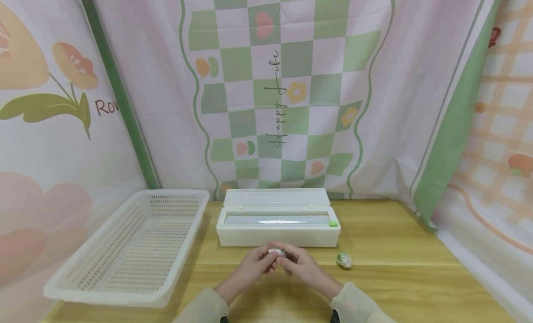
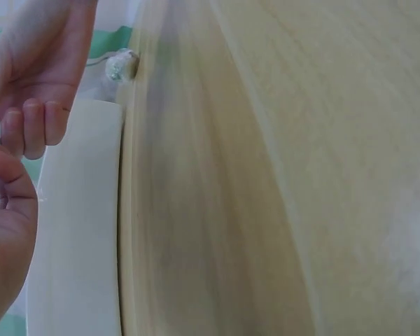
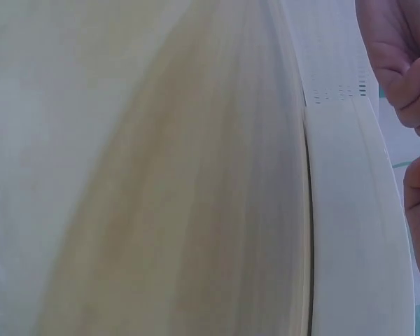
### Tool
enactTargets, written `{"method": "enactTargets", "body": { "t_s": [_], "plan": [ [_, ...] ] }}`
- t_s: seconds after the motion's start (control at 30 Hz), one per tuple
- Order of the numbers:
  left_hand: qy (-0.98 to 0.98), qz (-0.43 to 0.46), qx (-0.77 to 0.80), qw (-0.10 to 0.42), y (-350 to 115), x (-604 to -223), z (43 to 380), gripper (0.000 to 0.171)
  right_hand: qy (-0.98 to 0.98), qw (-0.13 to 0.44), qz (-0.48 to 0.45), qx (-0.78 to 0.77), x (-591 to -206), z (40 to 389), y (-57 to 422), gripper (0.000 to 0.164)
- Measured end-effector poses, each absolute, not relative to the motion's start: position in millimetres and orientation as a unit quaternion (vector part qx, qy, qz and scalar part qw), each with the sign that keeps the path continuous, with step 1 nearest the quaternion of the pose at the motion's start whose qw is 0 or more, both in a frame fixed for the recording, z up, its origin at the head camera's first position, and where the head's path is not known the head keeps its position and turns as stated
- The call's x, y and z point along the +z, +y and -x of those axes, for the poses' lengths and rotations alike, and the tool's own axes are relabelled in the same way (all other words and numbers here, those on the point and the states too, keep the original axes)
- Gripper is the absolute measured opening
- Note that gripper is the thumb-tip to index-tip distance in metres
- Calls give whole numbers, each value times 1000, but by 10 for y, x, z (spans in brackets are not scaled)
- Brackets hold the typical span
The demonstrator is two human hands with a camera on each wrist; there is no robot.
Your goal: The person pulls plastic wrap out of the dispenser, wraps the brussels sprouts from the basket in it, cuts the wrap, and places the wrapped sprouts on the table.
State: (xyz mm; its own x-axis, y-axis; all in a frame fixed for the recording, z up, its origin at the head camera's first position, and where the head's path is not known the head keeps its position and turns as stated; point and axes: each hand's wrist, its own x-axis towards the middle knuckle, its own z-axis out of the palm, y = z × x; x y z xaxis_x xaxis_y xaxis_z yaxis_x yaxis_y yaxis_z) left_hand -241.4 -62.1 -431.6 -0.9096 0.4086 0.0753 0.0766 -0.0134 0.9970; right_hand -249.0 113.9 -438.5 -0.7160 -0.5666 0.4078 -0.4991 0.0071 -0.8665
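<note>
My left hand [image 1: 254,263] and right hand [image 1: 300,264] meet in front of the white box, their curled fingers pinching a small bundle [image 1: 276,252] between them. It looks shiny and clear-wrapped with whitish and green bits; the fingers cover much of it. Just beyond stands a white cling film dispenser [image 1: 278,239], lid raised, a clear film roll inside and a green slider [image 1: 333,224] at its right end. A similar film-wrapped bundle [image 1: 343,260], green and whitish, lies on the table to the right. In both wrist views the hands sit at the edge, the held bundle mostly hidden.
A large white perforated plastic basket [image 1: 166,286] stands at the left of the wooden table [image 1: 387,239]. Patterned cloth curtains [image 1: 287,101] enclose the back and both sides.
</note>
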Motion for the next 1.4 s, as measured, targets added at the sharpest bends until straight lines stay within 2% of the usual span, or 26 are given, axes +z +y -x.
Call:
{"method": "enactTargets", "body": {
  "t_s": [0.13, 0.43, 0.73, 1.0, 1.27, 1.4],
  "plan": [
    [684, -165, 699, 128, -625, -4303, 2395, 25, 702, 20, 386, -598, -4395, 2496, 1128, 31],
    [679, -164, 707, 112, -615, -4333, 2384, 27, 697, -8, 388, -603, -4426, 2503, 1107, 25],
    [685, -162, 701, 119, -616, -4347, 2405, 28, 712, 19, 376, -592, -4386, 2493, 1117, 31],
    [718, -178, 666, 92, -647, -4377, 2420, 39, 717, 73, 341, -604, -4354, 2471, 1132, 45],
    [746, -178, 637, 72, -634, -4370, 2401, 51, 741, 72, 284, -604, -4307, 2458, 1116, 43],
    [748, -175, 634, 88, -639, -4296, 2329, 54, 749, 70, 261, -605, -4285, 2457, 1119, 41]
  ]
}}
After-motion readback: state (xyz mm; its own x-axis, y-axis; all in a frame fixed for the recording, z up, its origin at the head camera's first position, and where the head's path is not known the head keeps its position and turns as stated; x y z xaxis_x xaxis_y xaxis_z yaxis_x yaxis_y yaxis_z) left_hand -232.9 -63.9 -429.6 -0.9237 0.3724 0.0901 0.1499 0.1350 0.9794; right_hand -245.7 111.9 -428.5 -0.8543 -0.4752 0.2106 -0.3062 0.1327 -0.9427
